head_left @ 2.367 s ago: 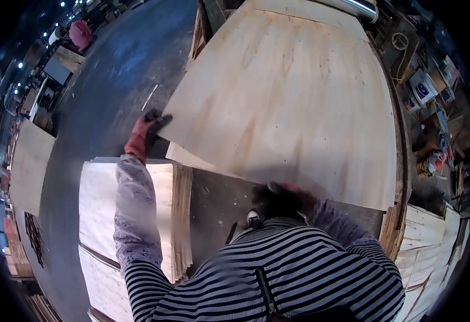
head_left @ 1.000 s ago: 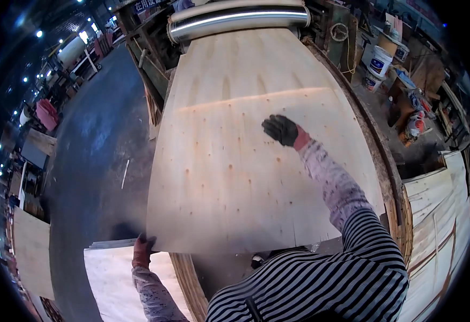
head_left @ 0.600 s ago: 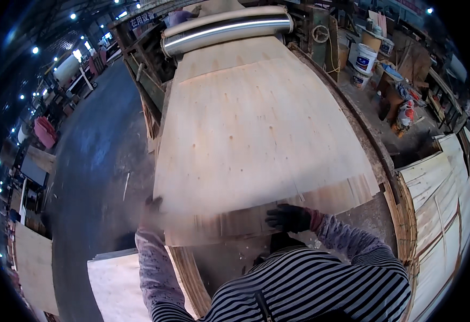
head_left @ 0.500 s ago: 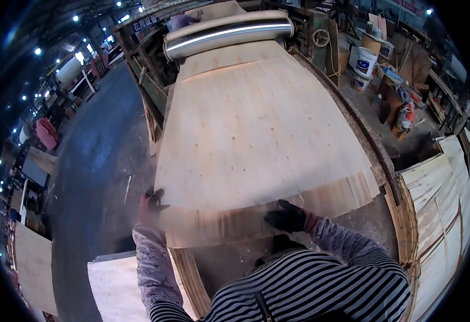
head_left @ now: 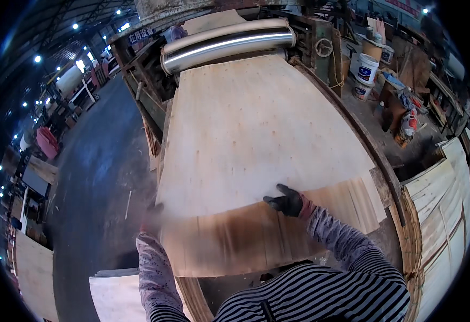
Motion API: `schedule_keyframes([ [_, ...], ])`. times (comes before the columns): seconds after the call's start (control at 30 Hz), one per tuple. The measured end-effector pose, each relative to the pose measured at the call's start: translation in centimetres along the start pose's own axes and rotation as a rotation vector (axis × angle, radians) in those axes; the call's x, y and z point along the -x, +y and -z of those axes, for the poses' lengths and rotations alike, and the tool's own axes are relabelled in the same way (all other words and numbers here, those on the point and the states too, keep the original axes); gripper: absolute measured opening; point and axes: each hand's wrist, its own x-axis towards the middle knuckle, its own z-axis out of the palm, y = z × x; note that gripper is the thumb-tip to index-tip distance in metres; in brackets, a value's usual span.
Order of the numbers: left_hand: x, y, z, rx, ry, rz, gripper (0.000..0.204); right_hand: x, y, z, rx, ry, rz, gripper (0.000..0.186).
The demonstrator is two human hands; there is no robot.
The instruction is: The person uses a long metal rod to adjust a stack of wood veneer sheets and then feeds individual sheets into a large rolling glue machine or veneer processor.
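A large pale wood veneer sheet (head_left: pixel 256 129) lies in front of me, its far end close to a shiny metal roller (head_left: pixel 229 48). Beneath its near edge a browner veneer sheet (head_left: pixel 240 236) sticks out toward my body. My right hand (head_left: pixel 287 204), in a dark glove, is over the pale sheet's near edge with thumb and fingers apart; whether it touches the wood is unclear. At the left edge of the sheets is my left hand (head_left: pixel 152 216), smeared by motion, so its fingers and any hold on the veneer cannot be made out.
A rusty rail (head_left: pixel 348 115) runs along the right side of the sheets. Stacked veneer (head_left: pixel 439 214) stands at the right, and another pale stack (head_left: pixel 114 292) at lower left. White buckets (head_left: pixel 366 70) sit beyond the rail. A dark floor aisle (head_left: pixel 98 177) stretches along the left.
The browner sheet now shows a wider strip, its near edge closer to my body. A sheet edge seen before the roller is gone. My right hand has risen slightly and its fingers have spread.
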Motion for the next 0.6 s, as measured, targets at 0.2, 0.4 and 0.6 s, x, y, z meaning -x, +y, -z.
schedule_keyframes([
  [0.2,-2.6,1.4,-2.2,1.135,0.403,0.650,0.043,-3.7,-6.9,-3.7,0.095,0.012,0.200,0.056],
  [0.4,5.8,4.2,-1.7,0.731,0.248,0.471,0.048,-7.7,-12.1,-4.5,0.201,-0.092,0.308,0.052],
  [0.6,13.8,10.2,-5.5,0.700,0.416,0.519,0.045,-14.8,-19.3,-1.9,-0.517,-0.070,0.090,0.050],
])
